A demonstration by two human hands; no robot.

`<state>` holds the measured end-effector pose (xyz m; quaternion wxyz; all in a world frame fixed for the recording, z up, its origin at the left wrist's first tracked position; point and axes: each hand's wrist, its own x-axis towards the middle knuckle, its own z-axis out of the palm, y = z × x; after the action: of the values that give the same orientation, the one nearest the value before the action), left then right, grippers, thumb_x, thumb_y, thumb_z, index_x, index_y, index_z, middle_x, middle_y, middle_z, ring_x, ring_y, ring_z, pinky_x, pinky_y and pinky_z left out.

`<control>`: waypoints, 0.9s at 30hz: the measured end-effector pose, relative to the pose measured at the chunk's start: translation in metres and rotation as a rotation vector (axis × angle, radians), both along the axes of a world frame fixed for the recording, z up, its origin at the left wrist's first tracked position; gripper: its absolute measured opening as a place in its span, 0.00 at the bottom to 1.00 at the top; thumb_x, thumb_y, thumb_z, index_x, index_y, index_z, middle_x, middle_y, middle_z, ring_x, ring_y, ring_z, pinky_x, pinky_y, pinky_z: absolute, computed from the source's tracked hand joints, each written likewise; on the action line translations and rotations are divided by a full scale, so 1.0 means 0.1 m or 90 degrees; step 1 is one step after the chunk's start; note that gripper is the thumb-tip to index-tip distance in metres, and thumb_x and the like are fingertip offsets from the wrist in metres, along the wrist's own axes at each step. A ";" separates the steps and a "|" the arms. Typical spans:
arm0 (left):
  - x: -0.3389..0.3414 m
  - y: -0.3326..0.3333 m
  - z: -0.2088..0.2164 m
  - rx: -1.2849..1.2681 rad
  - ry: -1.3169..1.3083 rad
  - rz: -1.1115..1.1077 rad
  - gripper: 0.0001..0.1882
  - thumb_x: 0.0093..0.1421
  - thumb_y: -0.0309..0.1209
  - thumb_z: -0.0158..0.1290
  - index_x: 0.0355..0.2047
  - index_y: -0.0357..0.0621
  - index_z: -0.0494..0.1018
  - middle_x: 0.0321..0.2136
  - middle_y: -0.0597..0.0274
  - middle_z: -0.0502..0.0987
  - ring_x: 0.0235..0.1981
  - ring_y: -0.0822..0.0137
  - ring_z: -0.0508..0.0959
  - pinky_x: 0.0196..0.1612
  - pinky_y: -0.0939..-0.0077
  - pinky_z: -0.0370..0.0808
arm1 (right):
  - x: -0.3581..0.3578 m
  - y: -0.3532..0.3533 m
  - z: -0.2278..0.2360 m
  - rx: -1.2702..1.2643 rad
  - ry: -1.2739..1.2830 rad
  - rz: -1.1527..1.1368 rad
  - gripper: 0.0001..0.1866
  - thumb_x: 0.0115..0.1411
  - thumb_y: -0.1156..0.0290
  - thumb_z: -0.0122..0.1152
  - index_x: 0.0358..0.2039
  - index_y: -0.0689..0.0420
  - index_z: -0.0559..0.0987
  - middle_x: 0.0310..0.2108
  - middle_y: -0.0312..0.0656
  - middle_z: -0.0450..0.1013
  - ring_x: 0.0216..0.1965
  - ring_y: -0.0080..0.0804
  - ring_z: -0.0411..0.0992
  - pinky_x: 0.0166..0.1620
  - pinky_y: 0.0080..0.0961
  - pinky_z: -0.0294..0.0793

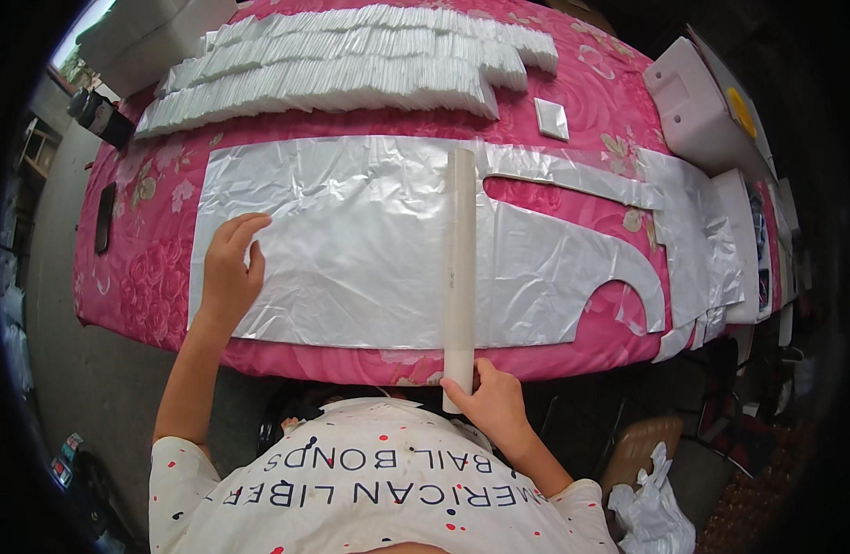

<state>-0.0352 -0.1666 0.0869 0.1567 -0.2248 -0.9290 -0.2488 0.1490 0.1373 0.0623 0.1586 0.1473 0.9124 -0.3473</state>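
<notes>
while the fingers (243,231) of the left hand (229,270) lie slightly spread and curled, their tips pressing down on the translucent plastic sheet (351,249), the right hand (491,403) is closed around the near end of a long white tube (460,268) at the front edge of the bench (148,277), thumb and fingers wrapped on it. the tube lies across the sheet, running straight away from the person, its far end reaching the sheet's far edge. the left hand rests near the sheet's left border, well apart from the tube.

the sheet is crinkled and cut to shape: a long strap-like strip (572,175) runs off to the right from its far edge, and a curved cut-out shows near its right end, where the pink cloth shows through. it lies flat on a pink rose-patterned cloth that covers the bench.

beyond the sheet, rows of small folded white plastic packets (342,65) are laid overlapping in several bands across the far side of the bench, and one single folded packet (551,118) lies apart to their right. more cut plastic pieces (702,249) are stacked at the right end, beside a white plastic machine housing (697,111). a dark phone (104,217) lies on the left edge of the bench. the person wears a white printed shirt (369,489).
</notes>
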 end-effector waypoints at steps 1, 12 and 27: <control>0.06 0.28 0.02 0.053 -0.046 -0.065 0.18 0.48 0.14 0.48 0.41 0.38 0.71 0.40 0.54 0.73 0.43 0.54 0.72 0.44 0.67 0.70 | 0.00 0.00 0.00 -0.017 -0.001 -0.008 0.26 0.48 0.50 0.62 0.30 0.64 0.73 0.23 0.52 0.74 0.25 0.47 0.74 0.31 0.38 0.72; 0.40 1.74 -0.88 -0.109 -0.125 -0.273 0.32 0.56 0.34 0.41 0.58 0.25 0.52 0.61 0.40 0.49 0.64 0.49 0.48 0.65 0.58 0.43 | 0.00 0.12 0.04 -0.079 -0.092 0.017 0.27 0.49 0.49 0.61 0.27 0.66 0.75 0.22 0.55 0.73 0.26 0.49 0.74 0.32 0.37 0.72; 0.40 1.77 -0.89 -0.167 -0.114 -0.242 0.32 0.58 0.36 0.35 0.58 0.23 0.50 0.61 0.38 0.49 0.64 0.48 0.47 0.65 0.59 0.41 | -2.43 0.62 -0.38 -0.661 0.022 -0.286 0.23 0.61 0.52 0.49 0.33 0.63 0.75 0.33 0.40 0.74 0.37 0.27 0.72 0.41 0.24 0.72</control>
<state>0.0053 0.0108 -0.0017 -0.0062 -0.3914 -0.9043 -0.1702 -0.0941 0.1994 0.0238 0.1178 0.2347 0.5704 -0.7783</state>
